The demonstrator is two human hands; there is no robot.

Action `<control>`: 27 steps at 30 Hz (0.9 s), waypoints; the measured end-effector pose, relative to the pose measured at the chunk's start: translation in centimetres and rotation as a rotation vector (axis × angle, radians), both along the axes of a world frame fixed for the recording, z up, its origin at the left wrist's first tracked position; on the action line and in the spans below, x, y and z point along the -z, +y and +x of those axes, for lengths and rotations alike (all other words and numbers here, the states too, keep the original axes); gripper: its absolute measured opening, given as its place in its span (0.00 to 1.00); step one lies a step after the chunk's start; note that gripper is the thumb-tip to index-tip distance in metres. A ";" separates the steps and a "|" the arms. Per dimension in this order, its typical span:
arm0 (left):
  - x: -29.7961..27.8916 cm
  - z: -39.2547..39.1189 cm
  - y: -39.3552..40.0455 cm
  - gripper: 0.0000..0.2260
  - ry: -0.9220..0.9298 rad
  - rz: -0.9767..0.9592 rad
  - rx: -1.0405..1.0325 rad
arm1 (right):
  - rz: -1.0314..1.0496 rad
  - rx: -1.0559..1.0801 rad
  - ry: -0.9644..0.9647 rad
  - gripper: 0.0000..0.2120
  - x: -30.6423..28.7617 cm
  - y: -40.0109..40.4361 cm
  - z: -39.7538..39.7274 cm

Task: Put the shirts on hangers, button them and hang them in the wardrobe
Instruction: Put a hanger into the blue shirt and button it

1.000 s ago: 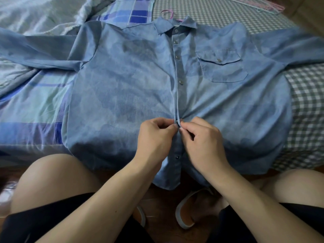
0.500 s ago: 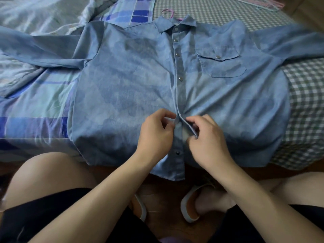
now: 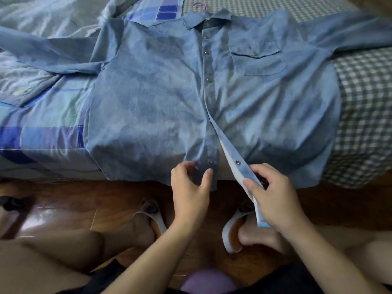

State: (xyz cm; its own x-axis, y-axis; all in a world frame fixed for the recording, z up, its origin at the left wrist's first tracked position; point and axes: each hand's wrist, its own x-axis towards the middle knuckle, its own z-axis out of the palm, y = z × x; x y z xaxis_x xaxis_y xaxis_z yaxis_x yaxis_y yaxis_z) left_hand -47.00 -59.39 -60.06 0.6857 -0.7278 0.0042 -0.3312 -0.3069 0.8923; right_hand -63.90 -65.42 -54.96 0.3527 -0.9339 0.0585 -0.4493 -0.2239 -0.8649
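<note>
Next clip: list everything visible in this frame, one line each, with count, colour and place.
shirt: one, faded blue, spread front-up on the bed, lower front open
snaps: several, metal, along the shirt front; the lowest pair apart
hanger: one, pink, hook showing above the collar
bedsheet: one, green-and-white check, right of the shirt
quilt: one, blue plaid, left of the shirt
floor: dark wood, below the bed edge
slippers: two, pale with orange lining, on the feet
left hand: at the left front edge, fingers loosely curled
right hand: pinches the right front edge, lifted off the bed
</note>
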 end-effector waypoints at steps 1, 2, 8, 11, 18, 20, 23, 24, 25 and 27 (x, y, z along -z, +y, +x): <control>-0.3 -0.2 -1.1 0.17 -0.004 0.004 -0.022 | 0.008 0.006 -0.023 0.11 0.0 0.3 0.2; -0.5 -0.5 -2.1 0.19 -0.004 0.021 -0.044 | 0.014 0.020 -0.043 0.10 0.0 0.7 0.4; -0.6 -1.1 -4.2 0.06 -0.020 -0.013 -0.127 | 0.021 0.220 -0.145 0.12 0.5 3.4 1.9; -0.5 -0.6 -3.0 0.04 -0.063 -0.064 -0.064 | -0.034 0.235 -0.160 0.09 0.3 4.1 2.5; -5.0 2.4 1.3 0.09 0.018 -0.036 0.006 | 0.057 0.128 -0.081 0.17 -1.3 2.9 2.9; -5.8 3.1 1.9 0.08 0.042 -0.064 0.026 | 0.076 0.046 -0.048 0.12 -3.0 1.6 3.3; -4.8 2.7 1.3 0.10 0.057 -0.043 0.001 | 0.053 0.011 0.007 0.03 -4.6 -0.3 3.8; -4.1 2.2 0.7 0.12 0.045 -0.013 -0.007 | 0.037 0.013 0.032 0.05 -4.9 -0.8 3.8; -3.3 1.5 0.0 0.15 0.015 0.025 -0.008 | 0.031 0.014 0.048 0.07 -5.2 -1.2 3.7; -1.9 0.3 -1.8 0.20 -0.038 0.101 -0.018 | 0.034 0.012 0.047 0.09 -5.8 -1.6 3.5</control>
